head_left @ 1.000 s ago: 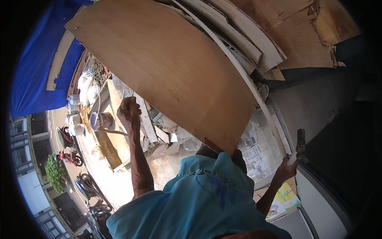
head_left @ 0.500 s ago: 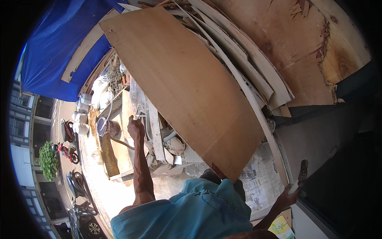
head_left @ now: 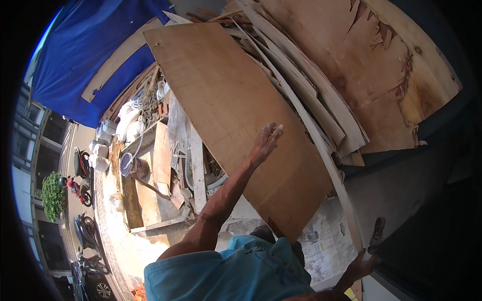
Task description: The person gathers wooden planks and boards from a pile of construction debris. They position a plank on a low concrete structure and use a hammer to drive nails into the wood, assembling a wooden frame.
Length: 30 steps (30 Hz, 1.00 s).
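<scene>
A large brown plywood sheet (head_left: 221, 85) lies aslant in front of me, its near corner close to my knees. Over its middle right part reaches my left hand (head_left: 267, 140), fingers stretched out with nothing seen in them; whether it touches the wood I cannot tell. Low on the right, my right hand (head_left: 360, 266) is closed around the handle of a hammer (head_left: 379, 230), whose dark head points up and away. Just left of the hammer runs a long narrow wood strip (head_left: 326, 150) along the sheet's right side.
Split plywood pieces (head_left: 311, 90) are stacked right of the sheet, beside a big torn panel (head_left: 371, 75). To the left are a bucket (head_left: 134, 165), white sacks (head_left: 131, 120), scrap boards (head_left: 197, 170) and a blue tarp (head_left: 70, 65). Motorbikes (head_left: 83, 233) stand farther out.
My left hand has swung right, from above the scrap beside the bucket to over the plywood sheet, and its fingers have straightened. The hammer stays in my right hand. The view has shifted slightly.
</scene>
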Each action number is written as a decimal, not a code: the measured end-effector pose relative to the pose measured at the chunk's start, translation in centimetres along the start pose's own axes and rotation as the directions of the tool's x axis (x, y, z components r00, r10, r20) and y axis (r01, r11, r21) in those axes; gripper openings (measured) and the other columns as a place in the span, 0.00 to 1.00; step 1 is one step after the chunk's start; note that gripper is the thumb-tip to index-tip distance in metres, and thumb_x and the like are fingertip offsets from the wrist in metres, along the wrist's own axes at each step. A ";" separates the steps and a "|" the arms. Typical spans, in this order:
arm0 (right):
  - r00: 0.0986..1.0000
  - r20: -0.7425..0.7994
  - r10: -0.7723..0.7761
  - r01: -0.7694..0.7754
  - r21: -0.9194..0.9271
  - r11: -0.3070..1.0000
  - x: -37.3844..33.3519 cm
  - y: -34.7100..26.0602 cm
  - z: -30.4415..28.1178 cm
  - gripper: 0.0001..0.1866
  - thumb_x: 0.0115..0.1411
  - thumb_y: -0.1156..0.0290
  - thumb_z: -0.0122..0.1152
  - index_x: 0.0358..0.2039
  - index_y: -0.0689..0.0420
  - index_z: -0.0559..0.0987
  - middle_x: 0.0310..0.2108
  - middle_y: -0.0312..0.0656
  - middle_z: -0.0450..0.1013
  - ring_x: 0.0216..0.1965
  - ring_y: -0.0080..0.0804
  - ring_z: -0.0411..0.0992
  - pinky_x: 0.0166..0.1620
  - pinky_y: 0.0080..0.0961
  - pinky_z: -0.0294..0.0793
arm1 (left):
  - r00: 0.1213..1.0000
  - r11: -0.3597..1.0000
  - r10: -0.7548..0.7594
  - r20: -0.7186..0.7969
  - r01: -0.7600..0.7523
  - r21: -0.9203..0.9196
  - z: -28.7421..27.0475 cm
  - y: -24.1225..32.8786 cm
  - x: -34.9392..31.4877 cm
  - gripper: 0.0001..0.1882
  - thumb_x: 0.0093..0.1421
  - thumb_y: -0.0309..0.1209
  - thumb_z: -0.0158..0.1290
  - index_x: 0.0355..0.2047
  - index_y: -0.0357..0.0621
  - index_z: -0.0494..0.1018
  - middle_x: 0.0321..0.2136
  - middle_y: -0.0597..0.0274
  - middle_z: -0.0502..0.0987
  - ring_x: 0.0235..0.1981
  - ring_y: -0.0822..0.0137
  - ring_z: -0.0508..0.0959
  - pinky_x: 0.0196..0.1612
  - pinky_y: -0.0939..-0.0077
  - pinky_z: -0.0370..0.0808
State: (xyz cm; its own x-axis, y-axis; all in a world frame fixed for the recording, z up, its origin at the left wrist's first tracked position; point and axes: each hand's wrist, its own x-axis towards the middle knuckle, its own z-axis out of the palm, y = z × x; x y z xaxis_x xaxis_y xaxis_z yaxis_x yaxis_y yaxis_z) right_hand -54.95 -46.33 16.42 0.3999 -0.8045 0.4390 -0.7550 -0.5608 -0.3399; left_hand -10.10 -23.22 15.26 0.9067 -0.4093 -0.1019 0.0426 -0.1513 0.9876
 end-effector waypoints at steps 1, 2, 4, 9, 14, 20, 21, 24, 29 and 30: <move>1.000 0.003 0.016 -0.016 0.017 1.000 -0.1 0.1 -0.1 0.19 0.51 0.68 0.67 0.43 0.60 0.75 0.29 0.51 0.77 0.29 0.50 0.76 0.32 0.40 0.73 | 0.997 0.998 0.000 0.083 0.005 -0.058 1.2 -0.8 1.4 0.43 0.62 0.60 0.46 0.63 0.34 0.56 0.50 0.47 0.69 0.52 0.50 0.71 0.46 0.50 0.74; 1.000 -0.019 0.010 -0.009 0.022 1.000 0.0 -0.2 -0.3 0.19 0.52 0.68 0.67 0.43 0.60 0.75 0.29 0.51 0.77 0.30 0.50 0.77 0.32 0.39 0.73 | 0.995 0.987 -0.057 0.085 0.069 -0.148 2.7 -0.4 2.5 0.47 0.60 0.63 0.47 0.62 0.31 0.56 0.53 0.44 0.67 0.53 0.48 0.70 0.47 0.52 0.75; 0.999 -0.050 -0.003 0.004 0.024 1.000 -0.1 -0.7 -1.2 0.19 0.52 0.69 0.66 0.43 0.60 0.75 0.29 0.51 0.77 0.30 0.50 0.77 0.33 0.39 0.73 | 0.993 0.969 -0.070 0.091 0.090 -0.229 4.5 -0.7 4.1 0.51 0.57 0.66 0.48 0.61 0.29 0.56 0.55 0.41 0.64 0.54 0.44 0.68 0.47 0.52 0.76; 0.995 0.018 0.093 -0.093 -0.004 0.996 -1.0 -0.4 -2.8 0.17 0.51 0.70 0.66 0.42 0.61 0.76 0.30 0.51 0.77 0.29 0.47 0.77 0.33 0.37 0.74 | 0.990 0.961 -0.133 -0.051 0.116 -0.249 7.1 -0.3 7.4 0.45 0.61 0.63 0.44 0.61 0.32 0.57 0.56 0.43 0.62 0.57 0.43 0.66 0.48 0.47 0.74; 0.992 0.051 0.114 -0.115 0.021 0.993 -1.6 -1.5 -3.2 0.15 0.51 0.72 0.66 0.39 0.60 0.76 0.27 0.48 0.77 0.27 0.46 0.77 0.32 0.37 0.73 | 0.910 0.936 0.288 -0.298 -0.202 0.289 2.4 -7.9 14.9 0.39 0.62 0.53 0.49 0.55 0.25 0.63 0.44 0.35 0.72 0.52 0.45 0.72 0.49 0.56 0.72; 0.992 0.026 0.126 -0.124 -0.075 0.989 -1.9 -1.2 -3.2 0.14 0.51 0.68 0.66 0.37 0.59 0.76 0.27 0.49 0.76 0.27 0.49 0.76 0.31 0.39 0.72 | 0.895 0.828 0.348 -0.277 -0.155 0.539 -0.5 -7.4 18.7 0.32 0.62 0.44 0.50 0.57 0.30 0.62 0.52 0.35 0.70 0.53 0.41 0.71 0.54 0.50 0.68; 0.985 0.045 0.169 -0.164 -0.102 0.981 -2.0 -1.3 -3.3 0.14 0.51 0.68 0.66 0.37 0.59 0.76 0.27 0.48 0.76 0.27 0.49 0.75 0.31 0.39 0.72 | 0.916 0.841 0.306 -0.259 -0.132 0.525 -1.0 -7.3 19.7 0.32 0.62 0.43 0.50 0.58 0.31 0.61 0.52 0.37 0.70 0.53 0.41 0.71 0.55 0.49 0.67; 0.973 0.067 0.220 -0.209 -0.148 0.967 -2.2 -1.6 -3.3 0.13 0.52 0.67 0.66 0.35 0.58 0.76 0.26 0.48 0.76 0.26 0.48 0.75 0.30 0.39 0.72 | 0.879 0.669 0.431 -0.204 -0.159 0.727 -3.2 -9.5 23.0 0.32 0.60 0.40 0.51 0.59 0.33 0.60 0.52 0.39 0.70 0.52 0.44 0.72 0.54 0.48 0.68; 0.981 0.012 0.194 -0.188 -0.183 0.965 -3.0 -2.3 -3.5 0.13 0.54 0.62 0.65 0.32 0.58 0.76 0.25 0.45 0.76 0.24 0.44 0.75 0.28 0.37 0.72 | 0.868 0.566 0.490 -0.083 -0.245 0.787 -2.5 -12.4 27.4 0.26 0.60 0.39 0.49 0.57 0.43 0.64 0.52 0.47 0.72 0.51 0.47 0.73 0.52 0.51 0.69; 0.977 -0.005 0.215 -0.211 -0.202 0.956 -3.4 -2.3 -3.6 0.14 0.54 0.60 0.65 0.32 0.57 0.76 0.24 0.44 0.76 0.24 0.43 0.75 0.28 0.36 0.72 | 0.894 0.586 0.445 -0.043 -0.255 0.769 -1.6 -12.2 28.7 0.25 0.60 0.39 0.49 0.57 0.44 0.65 0.52 0.49 0.72 0.51 0.47 0.73 0.53 0.52 0.70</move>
State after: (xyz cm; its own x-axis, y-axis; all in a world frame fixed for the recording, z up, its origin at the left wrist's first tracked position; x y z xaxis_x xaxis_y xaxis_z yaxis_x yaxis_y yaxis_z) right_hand -56.43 -41.56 18.73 0.2262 -0.9052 0.3597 -0.9114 -0.3270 -0.2499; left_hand 16.08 -31.65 0.46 0.8479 -0.3951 0.3536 -0.5290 -0.6759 0.5131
